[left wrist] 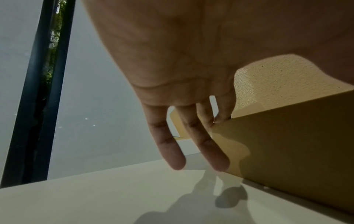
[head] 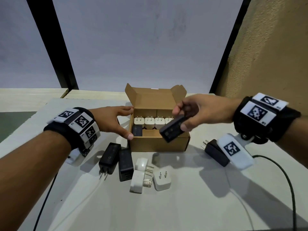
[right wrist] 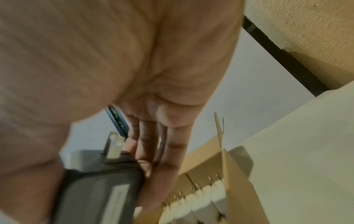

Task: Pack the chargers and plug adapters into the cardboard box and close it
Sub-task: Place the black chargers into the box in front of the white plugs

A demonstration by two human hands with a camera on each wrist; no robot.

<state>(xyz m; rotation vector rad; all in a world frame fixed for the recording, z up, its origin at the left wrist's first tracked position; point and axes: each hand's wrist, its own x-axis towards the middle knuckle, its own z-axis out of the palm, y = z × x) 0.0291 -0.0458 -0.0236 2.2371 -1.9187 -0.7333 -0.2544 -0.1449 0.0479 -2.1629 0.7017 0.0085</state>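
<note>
The right hand (head: 196,112) and the black charger (head: 174,130) it is gripping are covering the fourth white plug (head: 169,121) and the right inner corner of the cardboard box (head: 158,144). Motion is blurring the right wrist view, leaving the charger's label unreadable.

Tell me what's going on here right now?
A person is packing. The right hand holds a black charger over the open box, which the left hand steadies. Inside are a row of white adapters and one black charger. More chargers and adapters remain on the table.
</note>
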